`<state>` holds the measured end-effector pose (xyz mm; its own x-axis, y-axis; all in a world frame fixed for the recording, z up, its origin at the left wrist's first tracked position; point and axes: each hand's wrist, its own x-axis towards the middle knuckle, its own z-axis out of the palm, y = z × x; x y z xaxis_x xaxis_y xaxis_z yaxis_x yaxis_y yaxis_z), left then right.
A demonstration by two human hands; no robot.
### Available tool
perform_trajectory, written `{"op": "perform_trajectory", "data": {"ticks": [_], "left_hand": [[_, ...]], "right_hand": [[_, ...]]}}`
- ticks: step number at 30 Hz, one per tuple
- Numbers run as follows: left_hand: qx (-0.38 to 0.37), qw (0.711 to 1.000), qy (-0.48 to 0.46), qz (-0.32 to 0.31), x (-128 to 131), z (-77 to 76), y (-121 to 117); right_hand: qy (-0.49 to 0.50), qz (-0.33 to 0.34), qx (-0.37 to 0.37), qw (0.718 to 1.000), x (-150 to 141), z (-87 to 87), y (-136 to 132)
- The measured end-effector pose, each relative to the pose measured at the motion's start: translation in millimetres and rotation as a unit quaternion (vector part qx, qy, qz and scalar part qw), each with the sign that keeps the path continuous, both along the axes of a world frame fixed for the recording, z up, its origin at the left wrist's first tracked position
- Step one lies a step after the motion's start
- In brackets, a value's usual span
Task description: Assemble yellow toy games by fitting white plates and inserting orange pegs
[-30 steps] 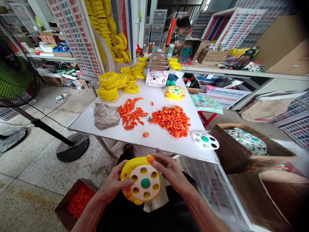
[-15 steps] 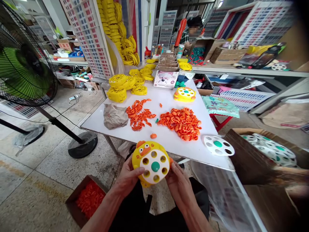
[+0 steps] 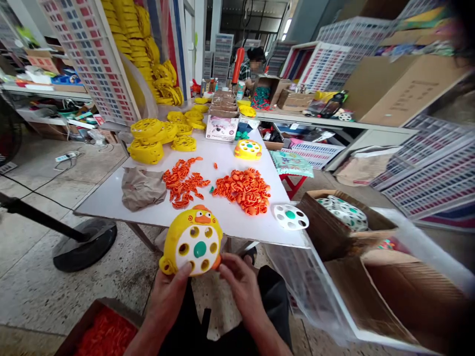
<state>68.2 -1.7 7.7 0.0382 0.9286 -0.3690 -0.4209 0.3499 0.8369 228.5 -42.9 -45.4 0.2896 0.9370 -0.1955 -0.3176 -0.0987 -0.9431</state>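
A yellow duck-faced toy (image 3: 173,231) is raised in front of the table's near edge, tilted. On its front sits a white disc (image 3: 190,241) with several round holes and a green hub. My left hand (image 3: 168,291) grips the toy from below, thumb over the disc's lower rim. The fingertips of my right hand (image 3: 239,284) close on an orange piece (image 3: 216,261) at the toy's lower right side. Beyond the toy lie a large heap of orange parts (image 3: 243,190) and a smaller scatter of orange parts (image 3: 181,184).
The white table (image 3: 107,198) also bears crumpled brown paper (image 3: 143,188), stacked yellow shells (image 3: 146,148), another duck toy (image 3: 242,154) and a loose white disc (image 3: 281,217). Boxes stand at right. An orange screwdriver (image 3: 238,66) hangs overhead. A person (image 3: 245,71) sits behind.
My view has swung right. The toy has turned in my hands, its duck face now leaning right. My left hand has shifted to its underside; my right fingers stay at the orange piece.
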Motion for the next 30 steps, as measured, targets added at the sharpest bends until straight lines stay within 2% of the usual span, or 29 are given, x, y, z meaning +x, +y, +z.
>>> {"op": "perform_trajectory", "data": {"ticks": [1, 2, 3, 5, 8, 9, 10, 13, 15, 17, 19, 25, 30], "left_hand": [[0.002, 1.000, 0.013, -0.006, -2.4, 3.7, 1.5], [0.004, 1.000, 0.028, -0.012, -4.3, 6.7, 2.5], [0.006, 0.999, 0.040, -0.019, -5.8, 8.9, 2.8], [0.006, 0.998, 0.053, -0.033, -7.4, 10.4, 2.6], [-0.003, 0.997, 0.050, -0.056, -8.8, 5.1, 3.6], [-0.005, 0.997, 0.048, -0.068, -9.4, 1.9, 4.6], [-0.006, 0.996, 0.046, -0.079, -10.0, -1.6, 6.0], [-0.009, 0.994, 0.028, -0.107, -12.0, -11.2, 10.1], [-0.012, 0.992, 0.008, -0.123, -13.2, -15.0, 11.9], [-0.017, 0.991, -0.006, -0.132, -14.2, -15.5, 12.5], [-0.021, 0.991, -0.013, -0.131, -14.9, -12.9, 11.8], [-0.019, 0.989, -0.031, -0.146, -16.9, -3.6, 8.0], [-0.016, 0.990, -0.021, -0.141, -16.3, -6.5, 7.8]], "right_hand": [[-0.124, -0.021, 0.006, 0.992, 20.3, 2.6, 5.6], [-0.237, -0.067, 0.011, 0.969, 42.3, 5.9, 13.9], [-0.340, -0.106, 0.016, 0.934, 64.2, 9.4, 24.7], [-0.508, -0.127, 0.027, 0.851, 101.7, 15.4, 50.7], [-0.681, -0.101, -0.009, 0.725, 130.8, 16.8, 86.2], [-0.709, -0.087, -0.020, 0.699, 133.5, 14.8, 94.1], [-0.724, -0.075, -0.026, 0.685, 134.0, 12.0, 99.6], [-0.734, -0.061, -0.028, 0.675, 130.8, 1.5, 104.4], [-0.750, -0.063, -0.033, 0.657, 130.4, -4.9, 103.6], [-0.765, -0.067, -0.033, 0.639, 132.1, -9.8, 103.2], [-0.770, -0.073, -0.023, 0.633, 134.5, -12.7, 103.2], [-0.768, -0.081, 0.023, 0.635, 140.5, -14.6, 100.9], [-0.746, -0.083, 0.044, 0.659, 143.3, -17.2, 97.3]]}}
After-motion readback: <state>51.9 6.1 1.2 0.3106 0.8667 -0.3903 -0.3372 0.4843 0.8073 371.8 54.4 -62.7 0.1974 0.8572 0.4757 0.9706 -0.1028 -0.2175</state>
